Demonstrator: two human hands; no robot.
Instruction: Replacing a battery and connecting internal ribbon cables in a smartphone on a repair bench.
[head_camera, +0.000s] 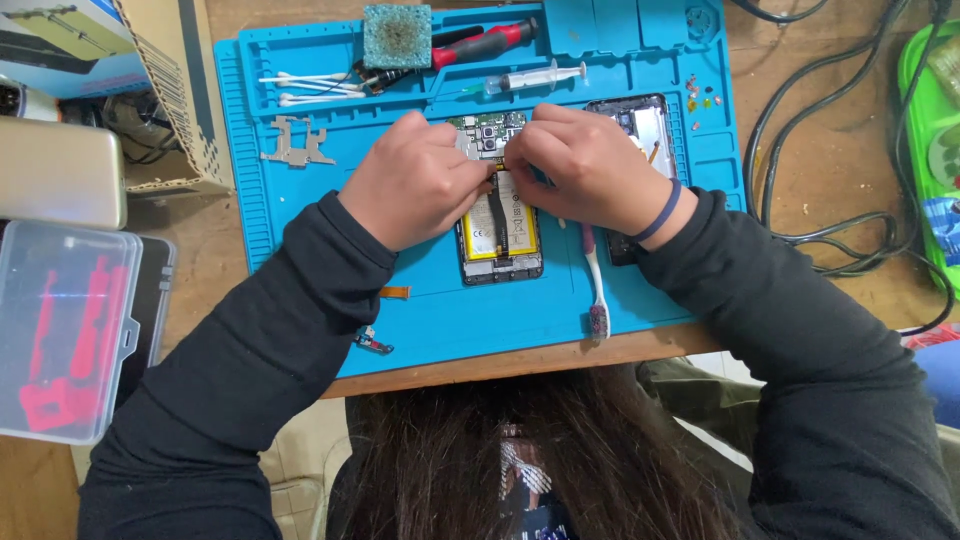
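Opened phone (500, 225) lies mid blue mat (640, 300), battery showing. Left hand (415, 180) and right hand (585, 165) both pinch at its upper board. Looks light, stiff, fragile; best held by frame edges.

Matt, seemingly rubbery blue mat (300, 215)

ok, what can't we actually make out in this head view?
- Fingertips of the left hand and right hand: curled over the opened phone, so any grip or small part between them is hidden.
- Phone's middle: covered by both hands.
- Second phone shell: lower part behind the right hand.
- Tiny parts on the blue mat: too small to identify.
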